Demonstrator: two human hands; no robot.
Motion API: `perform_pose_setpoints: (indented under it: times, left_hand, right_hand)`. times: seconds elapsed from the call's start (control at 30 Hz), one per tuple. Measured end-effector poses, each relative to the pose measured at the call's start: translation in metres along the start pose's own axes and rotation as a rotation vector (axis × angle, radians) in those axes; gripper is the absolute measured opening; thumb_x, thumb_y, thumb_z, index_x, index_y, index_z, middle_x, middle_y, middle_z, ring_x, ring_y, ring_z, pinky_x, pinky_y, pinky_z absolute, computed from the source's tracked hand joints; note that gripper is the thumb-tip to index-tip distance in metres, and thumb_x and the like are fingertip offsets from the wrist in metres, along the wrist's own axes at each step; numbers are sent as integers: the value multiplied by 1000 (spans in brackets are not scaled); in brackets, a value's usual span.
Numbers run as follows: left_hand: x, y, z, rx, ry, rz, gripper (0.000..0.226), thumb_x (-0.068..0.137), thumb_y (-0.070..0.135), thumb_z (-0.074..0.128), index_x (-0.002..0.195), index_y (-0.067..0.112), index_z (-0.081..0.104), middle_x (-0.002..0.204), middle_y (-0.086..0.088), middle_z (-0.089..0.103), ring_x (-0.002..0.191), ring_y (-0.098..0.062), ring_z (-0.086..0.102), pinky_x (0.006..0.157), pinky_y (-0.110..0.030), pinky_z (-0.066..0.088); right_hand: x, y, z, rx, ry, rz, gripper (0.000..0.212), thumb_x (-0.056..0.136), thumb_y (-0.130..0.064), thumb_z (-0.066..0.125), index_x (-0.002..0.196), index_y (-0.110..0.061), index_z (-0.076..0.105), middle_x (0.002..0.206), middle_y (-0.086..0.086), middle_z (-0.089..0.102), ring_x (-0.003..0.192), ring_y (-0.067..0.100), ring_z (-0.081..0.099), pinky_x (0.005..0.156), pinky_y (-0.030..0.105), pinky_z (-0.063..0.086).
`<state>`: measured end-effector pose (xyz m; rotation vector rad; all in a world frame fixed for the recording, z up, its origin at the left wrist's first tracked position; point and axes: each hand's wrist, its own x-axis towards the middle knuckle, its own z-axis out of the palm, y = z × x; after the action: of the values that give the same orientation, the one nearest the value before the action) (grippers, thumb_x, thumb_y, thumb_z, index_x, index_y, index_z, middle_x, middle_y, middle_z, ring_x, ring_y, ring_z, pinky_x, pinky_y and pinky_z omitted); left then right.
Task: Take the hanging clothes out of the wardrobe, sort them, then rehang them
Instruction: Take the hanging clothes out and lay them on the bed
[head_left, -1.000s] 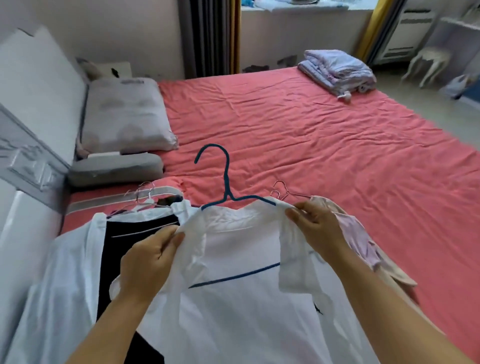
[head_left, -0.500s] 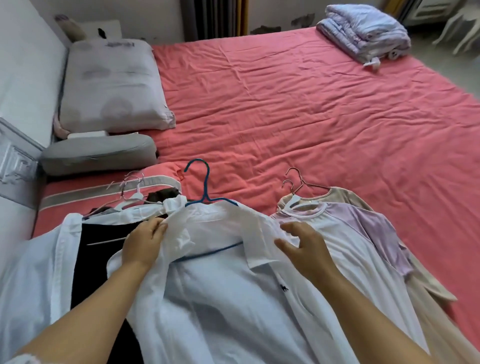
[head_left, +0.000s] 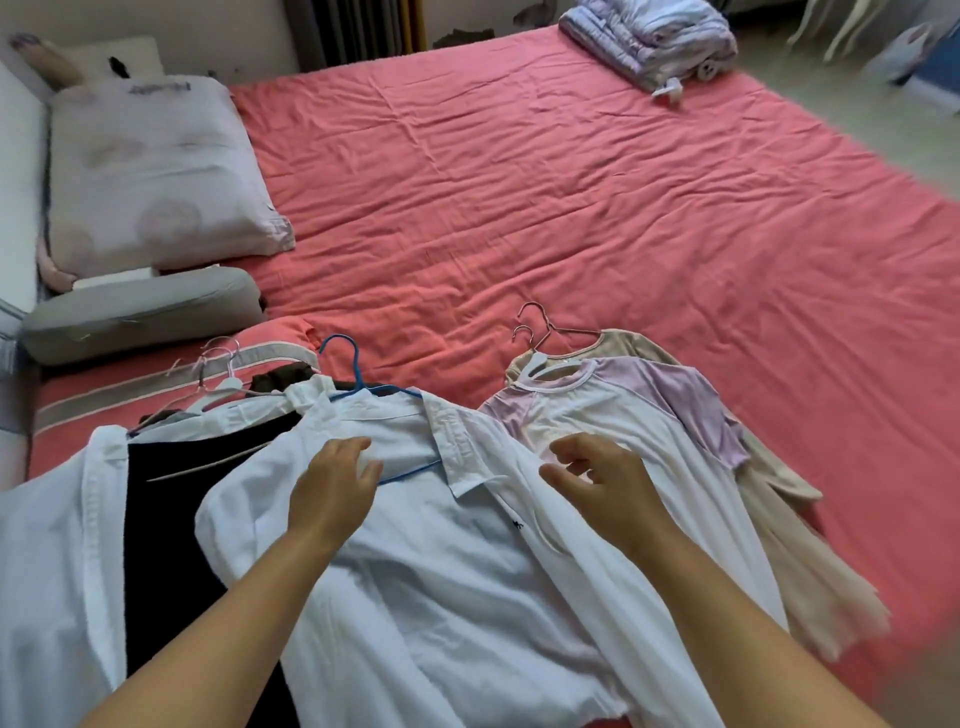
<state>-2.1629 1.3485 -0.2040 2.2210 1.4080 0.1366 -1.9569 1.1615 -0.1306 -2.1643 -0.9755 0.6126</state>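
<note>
Our fingers (head_left: 363, 470) hang loose, gripping nothing — left hand (head_left: 327, 493) over the white shirt (head_left: 415, 571), right hand (head_left: 608, 488) at its edge, seemingly just clear. The shirt runs lengthwise toward us on the bed (head_left: 571, 208), its blue hanger (head_left: 358, 379) just beyond the left hand — the nearer one.

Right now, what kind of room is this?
Most likely a bedroom: a big bed with a red sheet, a pillow at its head, and a folded blanket at the far corner.
</note>
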Motion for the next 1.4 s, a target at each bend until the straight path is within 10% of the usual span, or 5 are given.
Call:
perform_pose_setpoints:
  times: [0.6, 0.97, 1.4]
  left_hand:
    - [-301, 238, -1, 173, -418, 823, 37, 93, 50, 45, 126, 35, 51, 107, 15, 63, 102, -5, 57, 83, -22, 43]
    - [-597, 329, 23, 167, -709, 1666, 29, 93, 43, 44, 121, 41, 53, 83, 21, 57, 91, -6, 60, 78, -22, 44]
    - [-874, 414, 52, 59, -1206, 2475, 24, 96, 42, 41, 117, 39, 50, 105, 15, 61, 97, -9, 60, 81, -26, 49]
  right_hand:
    - [-364, 51, -142, 101, 491, 303, 4, 82, -29, 68, 85, -27, 67, 67, -7, 63, 59, 1, 52, 59, 15, 42]
    - [-697, 51, -145, 66, 1308, 721, 12, 78, -28, 73, 71, -34, 65, 69, -15, 64, 64, 6, 59, 59, 17, 43]
    - [-906, -3, -139, -184, 2090, 1291, 16, 75, -30, 74, 68, -41, 65, 69, -20, 65, 72, 1, 60, 65, 9, 43]
